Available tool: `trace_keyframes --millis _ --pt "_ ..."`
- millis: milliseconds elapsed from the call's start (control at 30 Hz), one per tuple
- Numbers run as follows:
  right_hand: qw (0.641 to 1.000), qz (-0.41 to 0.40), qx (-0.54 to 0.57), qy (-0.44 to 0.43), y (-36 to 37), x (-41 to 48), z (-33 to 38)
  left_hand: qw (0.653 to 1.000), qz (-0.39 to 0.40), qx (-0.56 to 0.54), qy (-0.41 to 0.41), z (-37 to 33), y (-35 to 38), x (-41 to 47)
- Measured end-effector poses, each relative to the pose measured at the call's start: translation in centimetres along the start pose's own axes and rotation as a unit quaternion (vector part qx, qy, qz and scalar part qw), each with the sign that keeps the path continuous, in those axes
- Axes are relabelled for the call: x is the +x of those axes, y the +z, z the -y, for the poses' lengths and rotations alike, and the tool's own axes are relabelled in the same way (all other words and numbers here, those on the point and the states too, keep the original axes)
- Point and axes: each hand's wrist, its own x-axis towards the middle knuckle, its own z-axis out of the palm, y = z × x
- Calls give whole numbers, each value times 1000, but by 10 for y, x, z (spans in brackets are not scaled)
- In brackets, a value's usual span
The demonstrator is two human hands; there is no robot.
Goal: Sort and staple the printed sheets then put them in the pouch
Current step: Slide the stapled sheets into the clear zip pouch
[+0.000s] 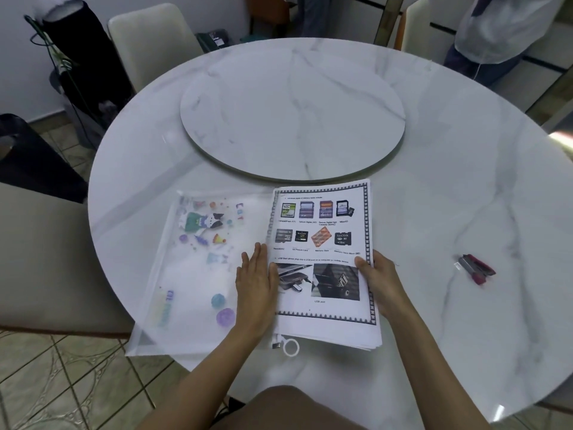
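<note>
- Printed sheets (322, 259) lay in one stack on the surface (434, 181) between the two hands. The left margin overlapped the right side of the pouch (198, 268). The lower corners, nearest the wrists, were fanned and out of square.
- The left hand (255, 293) lay palm down, fingers straight and together, on the stack's left margin where it met the pouch. It pressed and gripped nothing.
- The right hand (383, 283) held the stack's right edge, with the thumb on top of the upper page. The fingers were hidden beneath the paper, so this was judged a pinch on the sheets.
- The pouch, clear plastic with cartoon prints, lay flat just outboard of the left hand and partly beneath it. Its white ring pull (290, 347) sat close by the left wrist.
- The stapler (476, 268), red, lay well outboard of the right hand, apart from it and untouched.
- Handling, sheets: judged light and limp, with pages likely to slide over one another. They are best held at both long edges, as here, and knocked square before stapling. A single-corner lift would probably let the stack droop and splay.
- Handling, pouch: judged thin, floppy and slick. The mouth would probably need holding open beside the ring pull while the sheets go in edge first.
- Stage: sorting was judged under way, with stapling not yet done.
</note>
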Motion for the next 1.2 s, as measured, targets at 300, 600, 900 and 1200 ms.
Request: trace_keyframes --millis 300,600,900,1200 --pt "999 35 -19 28 -5 11 3 1000 1 -9 14 -9 5 -7" --pt "997 15 -70 -2 38 18 3 999 24 -15 30 -20 11 -2" --pt "995 25 -87 -35 76 11 4 997 25 -46 54 -45 15 -12" --pt "995 84 -24 -37 70 12 -6 988 25 -145 47 -24 -16 -6"
